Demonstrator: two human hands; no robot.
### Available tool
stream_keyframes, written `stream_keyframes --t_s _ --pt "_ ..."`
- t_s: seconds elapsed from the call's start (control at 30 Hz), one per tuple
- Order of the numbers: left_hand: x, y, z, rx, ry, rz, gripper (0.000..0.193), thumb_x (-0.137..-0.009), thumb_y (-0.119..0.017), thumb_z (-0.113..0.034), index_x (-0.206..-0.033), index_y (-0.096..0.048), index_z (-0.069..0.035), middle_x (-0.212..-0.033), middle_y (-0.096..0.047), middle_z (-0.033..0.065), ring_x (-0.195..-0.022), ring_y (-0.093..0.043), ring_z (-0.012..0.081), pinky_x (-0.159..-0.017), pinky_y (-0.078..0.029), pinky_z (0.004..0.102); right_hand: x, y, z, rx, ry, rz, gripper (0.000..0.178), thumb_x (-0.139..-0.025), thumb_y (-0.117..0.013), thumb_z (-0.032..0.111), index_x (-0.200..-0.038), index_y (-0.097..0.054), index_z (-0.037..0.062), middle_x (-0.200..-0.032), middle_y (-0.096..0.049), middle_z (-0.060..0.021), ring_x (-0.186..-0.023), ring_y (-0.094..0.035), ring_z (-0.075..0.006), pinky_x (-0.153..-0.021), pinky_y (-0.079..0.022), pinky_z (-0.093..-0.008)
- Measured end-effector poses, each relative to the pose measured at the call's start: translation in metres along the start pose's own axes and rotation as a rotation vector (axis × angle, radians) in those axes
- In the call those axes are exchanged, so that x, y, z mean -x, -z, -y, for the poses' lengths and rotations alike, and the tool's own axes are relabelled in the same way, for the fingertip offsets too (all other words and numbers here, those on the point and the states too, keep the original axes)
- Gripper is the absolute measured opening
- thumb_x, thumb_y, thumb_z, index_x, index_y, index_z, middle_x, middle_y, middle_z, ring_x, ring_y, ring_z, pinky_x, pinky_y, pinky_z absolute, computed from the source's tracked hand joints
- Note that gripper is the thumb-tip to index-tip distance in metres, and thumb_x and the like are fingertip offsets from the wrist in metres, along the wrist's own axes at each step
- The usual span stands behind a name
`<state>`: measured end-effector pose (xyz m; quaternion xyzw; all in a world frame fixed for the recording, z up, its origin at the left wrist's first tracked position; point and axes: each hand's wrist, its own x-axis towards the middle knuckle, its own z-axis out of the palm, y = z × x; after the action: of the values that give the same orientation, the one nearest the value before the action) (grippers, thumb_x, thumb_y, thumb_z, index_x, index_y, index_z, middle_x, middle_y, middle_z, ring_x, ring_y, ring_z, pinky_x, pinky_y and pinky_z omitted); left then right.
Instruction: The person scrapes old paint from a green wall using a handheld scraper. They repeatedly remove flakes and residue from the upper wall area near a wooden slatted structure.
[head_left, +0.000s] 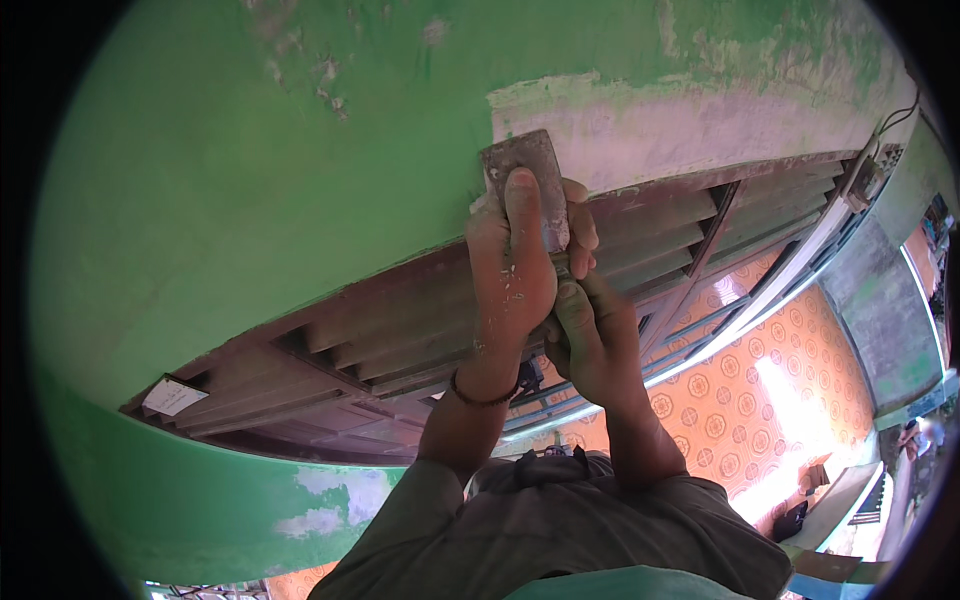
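Note:
A wide, grey, stained putty knife (537,152) lies with its blade against the green wall (330,190), at the left end of a whitish filled patch (640,130). My left hand (512,255) is closed around the blade, its thumb flat along the near face and its fingers behind. White specks dot that hand and wrist. Just below and to the right, my right hand (592,338) grips the knife's lower end, thumb on top. The handle is mostly hidden by my hands.
A brown louvred wooden frame (640,235) runs along the wall's lower edge, with a white card (174,396) at its left end. Electrical cables and a box (862,183) hang at the right. Far below are an orange patterned tile floor (735,400) and a low wall.

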<state>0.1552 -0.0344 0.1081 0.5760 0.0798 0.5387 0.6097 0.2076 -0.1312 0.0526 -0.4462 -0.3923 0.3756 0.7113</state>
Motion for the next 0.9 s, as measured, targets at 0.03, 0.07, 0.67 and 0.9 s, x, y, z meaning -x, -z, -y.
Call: stream_keyframes --t_s 0.03,0.07,0.67,0.9 --pt "0.000 -0.001 0.000 -0.034 0.079 -0.020 0.048 -0.113 -0.031 -0.030 -0.100 -0.062 0.004 -0.063 -0.057 0.0100 -0.050 -0.051 0.0154 -0.053 -0.049 0.0303 0.000 0.000 0.000 0.002 0.006 0.007 0.022 -0.108 -0.044 0.015 -0.100 -0.058 -0.0005 -0.069 -0.054 0.0004 -0.057 -0.049 -0.0050 -0.052 -0.040 -0.0246" --pt "0.000 -0.001 0.000 -0.044 0.072 -0.009 0.048 -0.113 -0.031 -0.030 -0.100 -0.062 0.004 -0.063 -0.057 0.0101 -0.050 -0.051 0.0155 -0.053 -0.048 0.0303 0.000 0.000 0.000 -0.019 0.032 0.021 0.022 -0.108 -0.044 0.015 -0.100 -0.058 -0.0006 -0.069 -0.055 0.0004 -0.057 -0.049 -0.0051 -0.052 -0.040 -0.0245" --pt "0.001 -0.001 -0.007 -0.031 0.118 -0.015 0.047 -0.113 -0.034 -0.030 -0.100 -0.062 0.004 -0.067 -0.060 0.0099 -0.050 -0.052 0.0147 -0.053 -0.050 0.0306 -0.002 -0.003 0.007 0.074 -0.084 0.015 0.023 -0.108 -0.043 0.015 -0.105 -0.058 -0.0018 -0.068 -0.055 -0.0003 -0.058 -0.050 -0.0054 -0.053 -0.041 -0.0252" --pt "-0.008 0.000 -0.013 -0.013 0.026 0.017 0.051 -0.114 -0.034 -0.035 -0.100 -0.061 0.006 -0.068 -0.061 0.0110 -0.051 -0.055 0.0152 -0.052 -0.048 0.0306 -0.005 -0.006 0.007 0.043 0.078 0.012 0.023 -0.109 -0.045 0.016 -0.106 -0.059 -0.0009 -0.070 -0.056 -0.0008 -0.060 -0.052 -0.0058 -0.054 -0.042 -0.0254"
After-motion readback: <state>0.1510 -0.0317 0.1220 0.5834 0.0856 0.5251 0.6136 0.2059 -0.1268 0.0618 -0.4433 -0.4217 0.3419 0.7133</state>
